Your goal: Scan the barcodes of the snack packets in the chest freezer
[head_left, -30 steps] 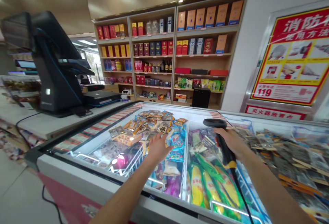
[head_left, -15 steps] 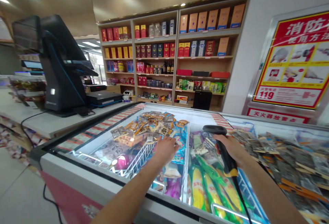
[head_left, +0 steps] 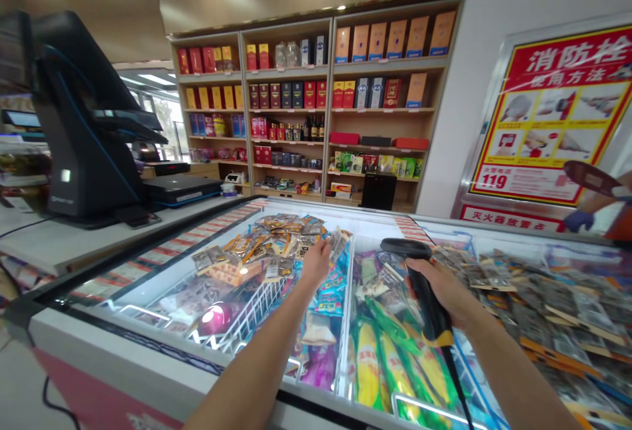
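Note:
My right hand (head_left: 439, 285) is wrapped round the handle of a black barcode scanner (head_left: 428, 301) with a yellow band at its base; its cable hangs down. My left hand (head_left: 317, 262) is closed on a small clear-and-grey snack packet (head_left: 338, 244), whose far part sticks out to the right of the fingers. Beside and left of that hand lies a pile of orange-and-silver snack packets (head_left: 269, 239) on the freezer's glass top. Below the scanner, packaged corn cobs (head_left: 368, 357) show inside the chest freezer (head_left: 143, 344).
A larger heap of packets (head_left: 548, 311) covers the right side of the freezer. A black checkout terminal (head_left: 83, 127) stands on the left counter. Shelves (head_left: 291, 74) of boxed goods line the back wall. At the right edge, another person's gloved hand (head_left: 579, 219) shows below a brown paddle-like object (head_left: 590, 176).
My left hand has closed on a packet and lifted it slightly, where before its fingers lay spread on the pile. The view has turned right, and another person's hand has appeared at the right.

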### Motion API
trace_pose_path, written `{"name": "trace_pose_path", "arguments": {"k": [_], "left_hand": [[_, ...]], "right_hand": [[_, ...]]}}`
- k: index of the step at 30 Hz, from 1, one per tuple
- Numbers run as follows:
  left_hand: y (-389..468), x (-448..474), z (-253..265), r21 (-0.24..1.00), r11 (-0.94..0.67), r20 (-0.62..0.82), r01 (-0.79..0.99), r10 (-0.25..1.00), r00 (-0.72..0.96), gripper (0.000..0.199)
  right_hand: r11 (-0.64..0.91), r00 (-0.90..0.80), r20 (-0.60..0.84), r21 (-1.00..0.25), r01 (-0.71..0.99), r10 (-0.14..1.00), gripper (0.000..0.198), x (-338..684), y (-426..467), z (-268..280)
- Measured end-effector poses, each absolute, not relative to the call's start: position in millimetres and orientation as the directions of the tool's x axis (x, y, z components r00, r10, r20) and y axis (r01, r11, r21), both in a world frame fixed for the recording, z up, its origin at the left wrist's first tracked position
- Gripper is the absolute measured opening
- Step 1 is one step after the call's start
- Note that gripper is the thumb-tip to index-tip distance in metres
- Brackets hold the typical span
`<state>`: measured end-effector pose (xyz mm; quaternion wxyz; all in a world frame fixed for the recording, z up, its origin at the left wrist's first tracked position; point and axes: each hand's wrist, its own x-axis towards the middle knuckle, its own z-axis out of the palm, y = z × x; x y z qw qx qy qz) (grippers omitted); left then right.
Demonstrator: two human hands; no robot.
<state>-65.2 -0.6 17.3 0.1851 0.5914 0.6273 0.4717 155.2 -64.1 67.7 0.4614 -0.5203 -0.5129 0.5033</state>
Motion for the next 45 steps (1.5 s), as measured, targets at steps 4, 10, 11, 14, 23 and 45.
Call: {"name": "trace_pose_path", "arguments": {"k": [4,10,11,14,23,45], "left_hand": [[22.5,-51.3,9.7,0.993,-0.067,0.035,-0.102,0.954,-0.296,0.026],[34.8,-41.7,-2.2,0.923,-0.084,-0.009,-0.377,0.971,-0.238,0.023],[34.6,-43.7,-2.0,0.922,-0.07,-0.024,-0.382,0.972,-0.235,0.023],[31.8,-52.5,3.5,0.953,-0.007,-0.048,-0.303,0.984,-0.174,0.021],[29.9,-69.9,16.2,1.0,0.031,-0.03,0.006,0.994,-0.103,0.044],[10.7,-42.2,13.0,0.351,-0.077,0.389,0.933,0.918,-0.071,0.025]], "right_hand": [[-0.053,-0.063,-0.057,-0.996,0.071,0.996,0.024,153.2,-68.5,69.5],[-0.148,-0.101,-0.148,-0.989,0.005,0.984,0.026,143.4,-77.2,68.2],[-0.154,-0.103,-0.152,-0.988,-0.007,0.983,0.025,141.5,-78.0,67.3],[-0.139,-0.093,-0.137,-0.99,-0.024,0.986,0.023,139.1,-78.3,65.4],[-0.182,-0.062,-0.178,-0.982,-0.056,0.982,0.025,147.0,-70.6,64.9],[-0.154,-0.029,-0.152,-0.985,-0.078,0.988,0.019,156.3,-63.3,64.8]]}}
